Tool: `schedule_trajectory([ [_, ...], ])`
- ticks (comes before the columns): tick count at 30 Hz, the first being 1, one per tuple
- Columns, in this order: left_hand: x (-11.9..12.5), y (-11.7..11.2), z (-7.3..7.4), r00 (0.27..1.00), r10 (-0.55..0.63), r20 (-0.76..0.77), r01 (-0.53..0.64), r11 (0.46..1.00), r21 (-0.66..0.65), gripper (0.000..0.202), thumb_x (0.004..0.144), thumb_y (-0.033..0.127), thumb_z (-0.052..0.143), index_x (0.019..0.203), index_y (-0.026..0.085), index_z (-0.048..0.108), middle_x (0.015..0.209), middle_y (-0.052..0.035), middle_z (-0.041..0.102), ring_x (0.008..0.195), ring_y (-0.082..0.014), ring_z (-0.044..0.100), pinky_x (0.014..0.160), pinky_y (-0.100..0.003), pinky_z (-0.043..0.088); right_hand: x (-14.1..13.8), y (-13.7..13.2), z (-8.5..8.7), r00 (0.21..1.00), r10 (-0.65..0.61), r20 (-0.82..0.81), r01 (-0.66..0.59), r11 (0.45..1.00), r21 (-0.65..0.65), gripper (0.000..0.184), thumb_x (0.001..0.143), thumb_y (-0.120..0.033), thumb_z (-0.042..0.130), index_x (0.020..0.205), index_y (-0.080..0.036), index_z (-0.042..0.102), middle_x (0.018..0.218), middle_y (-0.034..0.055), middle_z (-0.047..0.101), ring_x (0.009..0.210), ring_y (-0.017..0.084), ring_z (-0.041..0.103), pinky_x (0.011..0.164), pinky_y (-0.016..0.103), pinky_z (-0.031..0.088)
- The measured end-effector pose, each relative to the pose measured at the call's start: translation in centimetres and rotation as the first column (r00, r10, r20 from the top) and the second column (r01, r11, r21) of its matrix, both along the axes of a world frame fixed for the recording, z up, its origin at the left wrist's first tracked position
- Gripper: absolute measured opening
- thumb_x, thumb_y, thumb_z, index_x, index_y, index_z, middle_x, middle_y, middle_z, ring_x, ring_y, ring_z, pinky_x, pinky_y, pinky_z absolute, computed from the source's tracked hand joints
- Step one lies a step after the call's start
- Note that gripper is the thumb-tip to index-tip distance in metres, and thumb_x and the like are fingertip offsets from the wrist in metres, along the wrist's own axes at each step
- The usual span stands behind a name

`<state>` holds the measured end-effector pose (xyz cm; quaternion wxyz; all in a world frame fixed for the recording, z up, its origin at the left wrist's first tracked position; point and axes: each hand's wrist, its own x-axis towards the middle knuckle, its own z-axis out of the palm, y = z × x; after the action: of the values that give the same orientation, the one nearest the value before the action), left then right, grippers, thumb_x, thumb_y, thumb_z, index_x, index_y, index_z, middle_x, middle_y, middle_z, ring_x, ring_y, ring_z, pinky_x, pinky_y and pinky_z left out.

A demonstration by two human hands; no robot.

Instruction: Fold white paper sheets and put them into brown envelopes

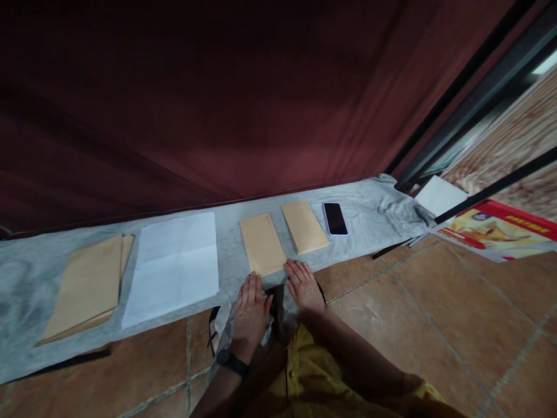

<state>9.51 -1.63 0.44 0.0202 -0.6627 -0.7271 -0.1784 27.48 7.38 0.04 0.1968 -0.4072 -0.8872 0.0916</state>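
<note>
A brown paper envelope [262, 244] lies flat on the grey cloth of a narrow table, straight in front of me. My left hand [251, 305] rests palm down with its fingertips at the envelope's near left corner, fingers stretched out. At the near right corner lies my right hand [303, 284], flat with fingers extended. Neither hand grips anything. Just to the right is a second brown envelope [304, 226], possibly a small stack. White paper sheets [176, 264] with fold creases lie to the left.
A stack of larger brown envelopes [91, 278] sits at the table's left. A smartphone [335, 219] lies right of the envelopes on the grey cloth [369, 212]. Behind hangs a dark red curtain [217, 116]. A red and yellow printed box [500, 229] stands at the right, beyond a dark metal frame.
</note>
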Motion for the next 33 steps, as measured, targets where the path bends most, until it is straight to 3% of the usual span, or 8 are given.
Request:
schedule_trajectory([
  [5,-1.1,2.3,1.6,0.959,0.131,0.251,-0.138,0.990,0.010,0.048,0.099,0.035,0.038,0.139,0.011,0.049,0.132,-0.0193,0.061,0.124,-0.0297,0.057,0.106,-0.046,0.047,-1.8,0.7,1.7,0.981,-0.190,-0.035,0.185,0.978,-0.098,0.039,0.102,-0.025,0.045,0.139,-0.019,0.054,0.136,0.0125,0.060,0.121,0.027,0.054,0.104,0.044,0.041],
  [9,-1.8,4.8,2.8,0.908,0.286,0.306,-0.260,0.958,-0.122,0.046,0.096,0.038,0.044,0.131,0.009,0.055,0.108,-0.0170,0.066,0.107,-0.0304,0.062,0.097,-0.046,0.050,-3.7,1.5,2.3,0.942,-0.336,-0.012,0.333,0.938,-0.096,0.030,0.099,-0.028,0.053,0.126,-0.017,0.061,0.119,0.0150,0.062,0.109,0.030,0.053,0.094,0.044,0.043],
  [18,-2.6,6.6,3.0,0.810,0.416,0.413,-0.317,0.904,-0.287,0.038,0.082,0.027,0.061,0.118,0.016,0.061,0.095,-0.0095,0.069,0.097,-0.0262,0.066,0.087,-0.037,0.049,-5.1,2.3,1.4,0.869,-0.459,-0.184,0.427,0.885,-0.189,0.012,0.088,-0.019,0.061,0.100,-0.018,0.059,0.104,0.0111,0.060,0.099,0.028,0.054,0.088,0.043,0.045],
  [22,-3.6,6.6,2.9,0.633,0.433,0.641,-0.306,0.901,-0.306,0.028,0.074,0.025,0.066,0.101,0.018,0.065,0.078,-0.0031,0.067,0.080,-0.0234,0.066,0.076,-0.035,0.050,-5.4,2.5,1.3,0.774,-0.446,-0.449,0.304,0.884,-0.355,0.012,0.086,-0.020,0.056,0.099,-0.020,0.055,0.100,0.0079,0.061,0.098,0.025,0.058,0.090,0.042,0.048],
  [24,-3.9,6.5,2.7,0.483,0.421,0.768,-0.331,0.900,-0.285,0.026,0.067,0.024,0.069,0.092,0.019,0.065,0.073,-0.0002,0.066,0.074,-0.0215,0.065,0.074,-0.035,0.049,-5.7,2.4,1.4,0.672,-0.465,-0.577,0.175,0.856,-0.486,0.015,0.087,-0.023,0.054,0.101,-0.022,0.052,0.097,0.0049,0.062,0.092,0.021,0.062,0.086,0.039,0.051],
  [28,-3.8,6.0,2.3,0.215,0.334,0.918,-0.383,0.893,-0.236,0.032,0.059,0.026,0.072,0.089,0.020,0.061,0.076,0.0012,0.067,0.074,-0.0181,0.065,0.072,-0.032,0.050,-6.6,2.3,1.7,0.405,-0.637,-0.655,-0.136,0.667,-0.733,0.027,0.082,-0.035,0.060,0.103,-0.025,0.048,0.082,-0.0030,0.063,0.069,0.017,0.064,0.065,0.032,0.055],
  [31,-3.1,5.9,2.8,0.116,0.303,0.946,-0.348,0.904,-0.247,0.039,0.059,0.032,0.073,0.093,0.020,0.058,0.079,0.0006,0.069,0.072,-0.0177,0.065,0.065,-0.031,0.051,-6.9,2.3,2.2,0.210,-0.770,-0.602,-0.326,0.526,-0.786,0.042,0.071,-0.039,0.071,0.103,-0.027,0.046,0.071,-0.0083,0.059,0.058,0.015,0.062,0.057,0.029,0.055],
  [33,-2.4,6.0,3.4,0.059,0.276,0.959,-0.330,0.913,-0.242,0.044,0.058,0.034,0.075,0.096,0.021,0.056,0.081,0.0006,0.069,0.073,-0.0175,0.066,0.064,-0.030,0.051,-6.6,2.4,2.7,0.102,-0.806,-0.583,-0.412,0.499,-0.763,0.049,0.064,-0.035,0.078,0.103,-0.028,0.048,0.069,-0.0090,0.060,0.061,0.015,0.063,0.060,0.029,0.056],
])
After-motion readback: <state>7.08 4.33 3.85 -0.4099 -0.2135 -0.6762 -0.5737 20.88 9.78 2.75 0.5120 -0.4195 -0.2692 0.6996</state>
